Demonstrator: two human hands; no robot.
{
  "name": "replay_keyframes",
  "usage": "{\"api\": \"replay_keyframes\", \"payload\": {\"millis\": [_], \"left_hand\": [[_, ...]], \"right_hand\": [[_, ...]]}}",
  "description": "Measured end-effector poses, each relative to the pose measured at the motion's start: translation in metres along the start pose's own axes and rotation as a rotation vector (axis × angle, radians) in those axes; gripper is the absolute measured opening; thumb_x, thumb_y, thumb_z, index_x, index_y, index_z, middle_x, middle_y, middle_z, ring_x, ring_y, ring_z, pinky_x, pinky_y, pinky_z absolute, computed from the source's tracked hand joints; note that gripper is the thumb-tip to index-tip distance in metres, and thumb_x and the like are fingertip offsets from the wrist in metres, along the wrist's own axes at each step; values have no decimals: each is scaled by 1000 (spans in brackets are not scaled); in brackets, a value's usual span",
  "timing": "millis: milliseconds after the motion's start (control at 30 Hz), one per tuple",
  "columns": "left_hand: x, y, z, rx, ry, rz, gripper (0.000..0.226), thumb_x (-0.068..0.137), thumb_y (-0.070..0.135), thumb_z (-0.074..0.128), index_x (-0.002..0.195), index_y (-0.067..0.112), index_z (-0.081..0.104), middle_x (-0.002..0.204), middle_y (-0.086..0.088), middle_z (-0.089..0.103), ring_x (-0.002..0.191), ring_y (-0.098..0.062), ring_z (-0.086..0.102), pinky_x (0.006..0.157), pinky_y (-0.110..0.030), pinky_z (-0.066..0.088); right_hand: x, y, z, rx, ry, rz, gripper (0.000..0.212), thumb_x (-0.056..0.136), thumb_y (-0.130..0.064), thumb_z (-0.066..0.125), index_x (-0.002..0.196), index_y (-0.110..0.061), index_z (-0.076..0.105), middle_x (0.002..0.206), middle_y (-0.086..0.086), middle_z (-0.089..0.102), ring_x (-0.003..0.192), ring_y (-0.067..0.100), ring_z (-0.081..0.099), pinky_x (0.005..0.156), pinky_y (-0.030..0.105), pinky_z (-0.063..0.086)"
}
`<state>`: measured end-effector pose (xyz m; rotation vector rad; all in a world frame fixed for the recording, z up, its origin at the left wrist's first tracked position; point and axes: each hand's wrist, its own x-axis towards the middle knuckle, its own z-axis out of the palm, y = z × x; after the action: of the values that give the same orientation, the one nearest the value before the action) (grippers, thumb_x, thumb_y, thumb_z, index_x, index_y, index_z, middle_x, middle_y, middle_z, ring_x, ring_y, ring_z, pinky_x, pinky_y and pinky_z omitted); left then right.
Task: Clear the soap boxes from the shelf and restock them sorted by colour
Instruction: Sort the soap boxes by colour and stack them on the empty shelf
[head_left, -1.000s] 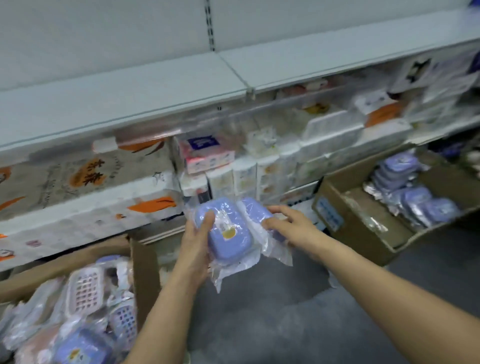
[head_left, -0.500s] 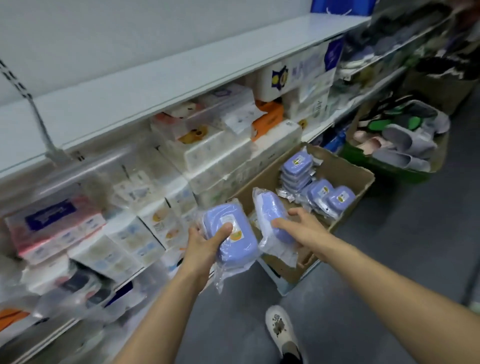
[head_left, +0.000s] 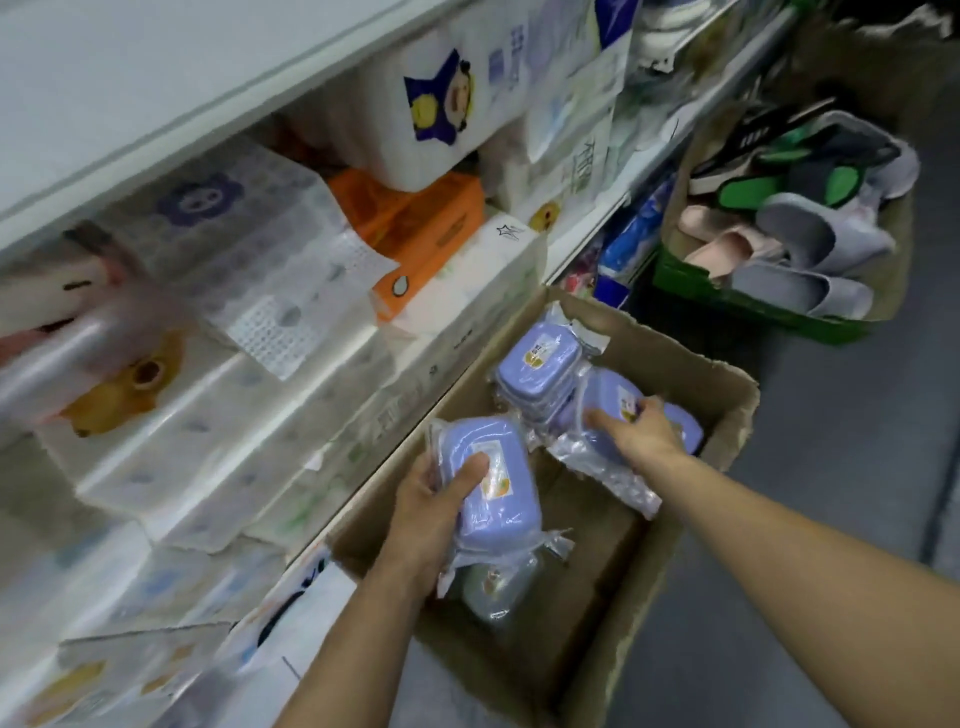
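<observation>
Soap boxes (head_left: 496, 480) look light, rigid, slippery in film: your left hand (head_left: 434, 506) grips one by its body, your right hand (head_left: 641, 431) grasps another over the carton (head_left: 691, 364).

- Setting: a shop aisle, seen from above.
- White metal shelving (head_left: 130, 119) runs along the left, the kind used for retail display.
- Shelf below is packed tight with wrapped tissue packs (head_left: 244, 415), many alike, stacked in rows; an orange pack (head_left: 415, 218) sits among them.
- Printing on the packs is blurred; brand unreadable.
- A cardboard box (head_left: 675, 545) stands open on the grey floor (head_left: 857, 519), holding several identical purple soap boxes (head_left: 535, 364) in clear plastic wrap.
- Further along, a green crate (head_left: 753, 306) holds loose slippers (head_left: 810, 234) in grey, pink and green, probably stock for sale.
</observation>
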<state>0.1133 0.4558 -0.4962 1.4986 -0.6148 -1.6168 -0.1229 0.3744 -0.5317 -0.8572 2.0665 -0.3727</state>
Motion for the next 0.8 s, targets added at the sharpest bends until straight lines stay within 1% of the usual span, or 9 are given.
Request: {"api": "replay_keyframes", "payload": {"millis": [100,233,333,367,433,533,700,733,800], "left_hand": [[34,1,12,27,-16,-59,55,68,31,77,117,11,64,102,-14,74,93,-31,72,82,-48,58],[67,-7,21,82,58,-104,79,56,43,89,119,8,58,103,-15,73,91,-32,73,82,-54,58],[80,-10,25,104,119,-133,52,71,30,83,109,14,50,107,-13,69,94,-31,71,84,-54,57],[82,-8,27,105,114,-148,49,73,29,82,108,15,50,107,-13,68,94,-30,71,85,-53,57],[84,-3,30,105,74,-167,55,69,31,81,112,13,51,109,-12,69,93,-29,72,83,-51,58],[85,2,38,99,58,-171,55,74,26,80,117,10,50,112,-14,68,97,-31,70,83,-47,58],[84,3,57,76,46,-116,44,79,16,79,113,7,51,112,-15,68,90,-23,71,65,-29,57],[83,2,60,74,40,-111,46,78,16,80,112,8,51,112,-14,68,90,-22,71,65,-29,57],[82,-2,69,90,32,-104,51,73,19,83,112,10,52,113,-13,69,96,-26,70,76,-39,59]], "right_hand": [[42,-6,13,-10,64,62,102,77,-61,69,151,-11,20,152,22,28,135,42,33,109,51,34],[71,-12,31,-41,79,89,104,81,-57,69,153,-8,11,157,23,10,141,43,23,110,47,29],[81,-15,36,-54,59,69,97,89,-53,61,154,-5,8,158,25,0,143,43,18,112,44,26],[82,-17,34,-77,51,49,88,93,-52,55,153,-3,12,157,28,5,144,42,15,113,43,24],[80,-22,25,-153,71,-28,69,97,-47,46,147,-3,29,150,28,24,140,41,22,110,43,28],[72,-33,-4,-321,163,-224,49,95,-32,51,139,-11,43,138,20,34,130,39,33,101,44,37],[77,-51,-56,-495,212,-537,46,90,-20,56,136,-14,49,133,17,43,124,35,34,98,45,39],[80,-54,-64,-526,194,-567,48,90,-19,56,137,-15,47,135,16,43,125,35,33,99,45,38],[88,-58,-75,-616,143,-600,53,91,-18,54,143,-17,42,142,13,40,130,33,31,102,47,36]]}}
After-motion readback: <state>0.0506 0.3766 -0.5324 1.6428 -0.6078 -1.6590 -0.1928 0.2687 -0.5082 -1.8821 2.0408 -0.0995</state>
